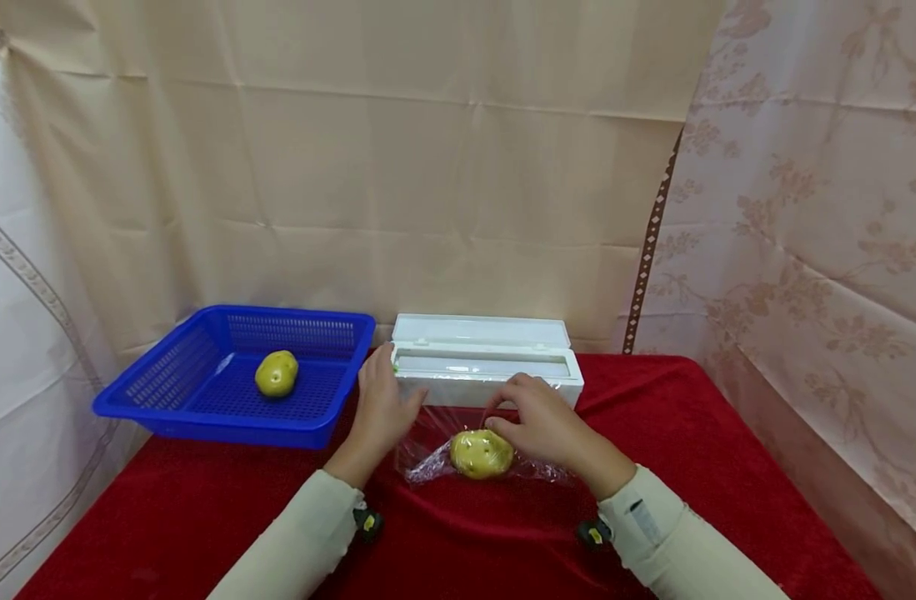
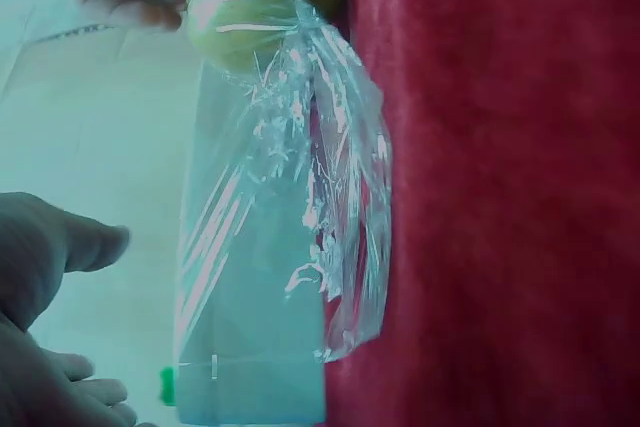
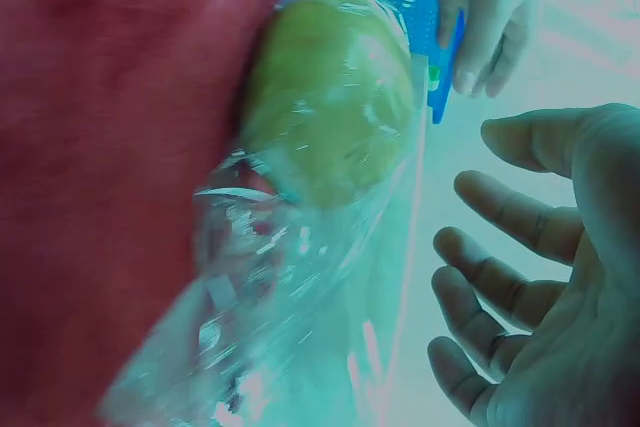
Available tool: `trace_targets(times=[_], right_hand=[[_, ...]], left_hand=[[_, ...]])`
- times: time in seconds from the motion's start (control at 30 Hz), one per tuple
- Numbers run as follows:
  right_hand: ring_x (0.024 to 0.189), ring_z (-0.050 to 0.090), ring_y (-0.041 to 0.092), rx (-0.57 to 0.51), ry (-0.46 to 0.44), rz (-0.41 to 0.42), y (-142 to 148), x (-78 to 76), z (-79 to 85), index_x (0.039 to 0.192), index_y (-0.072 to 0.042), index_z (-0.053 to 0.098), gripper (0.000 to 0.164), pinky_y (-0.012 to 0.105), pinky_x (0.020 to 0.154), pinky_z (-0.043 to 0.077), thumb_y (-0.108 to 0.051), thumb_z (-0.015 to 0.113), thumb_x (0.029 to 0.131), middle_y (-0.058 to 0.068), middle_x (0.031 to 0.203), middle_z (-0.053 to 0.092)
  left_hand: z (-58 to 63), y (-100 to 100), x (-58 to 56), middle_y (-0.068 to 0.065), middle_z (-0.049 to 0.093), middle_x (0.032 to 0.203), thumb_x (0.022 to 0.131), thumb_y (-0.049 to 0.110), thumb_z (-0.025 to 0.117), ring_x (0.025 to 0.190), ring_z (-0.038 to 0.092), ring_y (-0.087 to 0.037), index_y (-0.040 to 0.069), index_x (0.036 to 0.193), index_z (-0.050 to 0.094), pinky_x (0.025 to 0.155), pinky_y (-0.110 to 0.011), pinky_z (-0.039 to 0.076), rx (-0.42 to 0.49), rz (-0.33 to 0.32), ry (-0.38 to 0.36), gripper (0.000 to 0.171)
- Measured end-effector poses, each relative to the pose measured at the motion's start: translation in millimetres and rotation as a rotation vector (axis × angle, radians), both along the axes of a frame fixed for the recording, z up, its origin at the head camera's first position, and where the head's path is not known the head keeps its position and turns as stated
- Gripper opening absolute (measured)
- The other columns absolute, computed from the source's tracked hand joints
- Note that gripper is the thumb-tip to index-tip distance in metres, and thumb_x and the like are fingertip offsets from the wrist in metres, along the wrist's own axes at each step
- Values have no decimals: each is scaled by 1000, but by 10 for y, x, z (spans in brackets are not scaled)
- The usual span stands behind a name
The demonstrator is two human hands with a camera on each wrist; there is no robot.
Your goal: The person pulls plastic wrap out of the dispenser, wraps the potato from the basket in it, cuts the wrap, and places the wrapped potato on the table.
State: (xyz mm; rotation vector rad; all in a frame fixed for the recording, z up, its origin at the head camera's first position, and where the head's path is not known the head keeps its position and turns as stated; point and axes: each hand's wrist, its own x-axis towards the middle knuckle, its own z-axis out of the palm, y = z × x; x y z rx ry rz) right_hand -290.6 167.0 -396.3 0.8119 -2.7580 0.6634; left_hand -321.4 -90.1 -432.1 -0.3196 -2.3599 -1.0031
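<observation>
A yellow-green potato (image 1: 482,454) lies on the red cloth under clear cling film (image 3: 270,257), which bunches up at both its sides. The film stretches back toward a white cling film box (image 1: 570,385), its lid (image 1: 480,331) raised. By the box's left end is my left hand (image 1: 382,400), thumb apart from the fingers and nothing in its grasp. My right hand (image 1: 543,421) hovers just behind and right of the potato. In the right wrist view its fingers (image 3: 520,222) are loosely bent and spread, with nothing between them and the thumb.
On the left stands a blue plastic basket (image 1: 232,432) with another potato (image 1: 276,373) inside. A red cloth (image 1: 698,500) covers the table. Beige curtain fabric (image 1: 352,183) hangs behind it, and patterned fabric (image 1: 833,275) borders the right side.
</observation>
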Motion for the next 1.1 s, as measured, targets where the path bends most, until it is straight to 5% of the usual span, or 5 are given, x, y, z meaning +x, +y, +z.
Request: trace_targets(times=[0.33, 0.6, 0.83, 1.1], right_hand=[[106, 67, 25, -10, -51, 35, -520, -470, 224, 101, -15, 79, 14, 45, 93, 53, -24, 74, 92, 6, 107, 73], [96, 68, 19, -83, -121, 9, -764, -761, 214, 99, -17, 80, 10, 37, 85, 55, -22, 73, 93, 2, 98, 77], [100, 71, 20, -130, -152, -16, -925, -906, 113, 105, -15, 81, 15, 33, 80, 56, -22, 76, 93, 4, 103, 78], [104, 72, 19, -140, -189, -67, -1099, -970, 114, 107, -20, 82, 18, 36, 84, 57, -28, 78, 92, 1, 108, 79]], left_hand=[[-89, -68, -213, -31, 23, 165, 94, 18, 73, 155, 22, -44, -9, 159, 19, 126, -54, 21, 291, 9, -291, 89], [-235, -128, -293, -26, 48, 153, 95, 9, 71, 139, 46, -39, 0, 158, 34, 119, -53, 34, 502, -114, -346, 73], [-309, -151, -305, -24, 37, 161, 98, 6, 67, 147, 37, -38, 1, 159, 32, 123, -52, 28, 608, -125, -367, 71], [-335, -208, -317, -18, 35, 164, 99, 8, 69, 150, 36, -34, 9, 161, 31, 120, -49, 35, 717, -151, -438, 73]])
